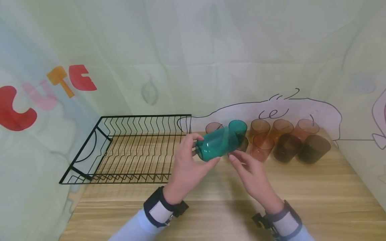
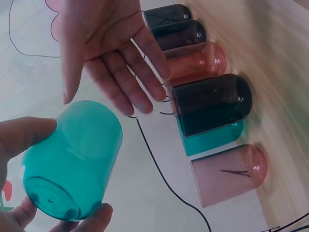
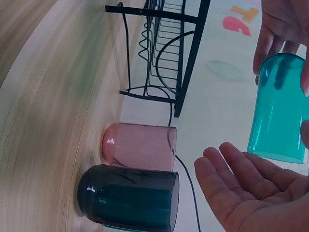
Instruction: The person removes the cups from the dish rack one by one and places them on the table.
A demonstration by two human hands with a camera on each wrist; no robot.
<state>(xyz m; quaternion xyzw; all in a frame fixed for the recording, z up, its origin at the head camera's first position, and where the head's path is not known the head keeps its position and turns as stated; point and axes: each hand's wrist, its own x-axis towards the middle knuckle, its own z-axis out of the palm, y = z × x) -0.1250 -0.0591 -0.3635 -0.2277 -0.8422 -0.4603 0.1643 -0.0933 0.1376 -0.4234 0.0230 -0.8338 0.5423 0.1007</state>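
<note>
A translucent teal cup (image 1: 214, 144) is held up over the table, tilted on its side with its mouth toward the right. My left hand (image 1: 189, 164) grips it around the base end, thumb on one side and fingers on the other. Close by the cup's mouth is my right hand (image 1: 254, 175). In the left wrist view, the fingers of the right hand (image 2: 116, 53) are extended and its palm shows bare. The right wrist view has the teal cup (image 3: 277, 111) just above the right palm (image 3: 251, 193).
Behind the hands, several upright cups stand in two rows: a pink cup (image 3: 142, 145), another teal cup (image 1: 236, 126), amber ones, an orange cup (image 1: 261, 149) and dark grey ones such as this cup (image 1: 313, 150). A black wire dish rack (image 1: 135, 135) occupies the left side of the wooden table (image 1: 211, 214).
</note>
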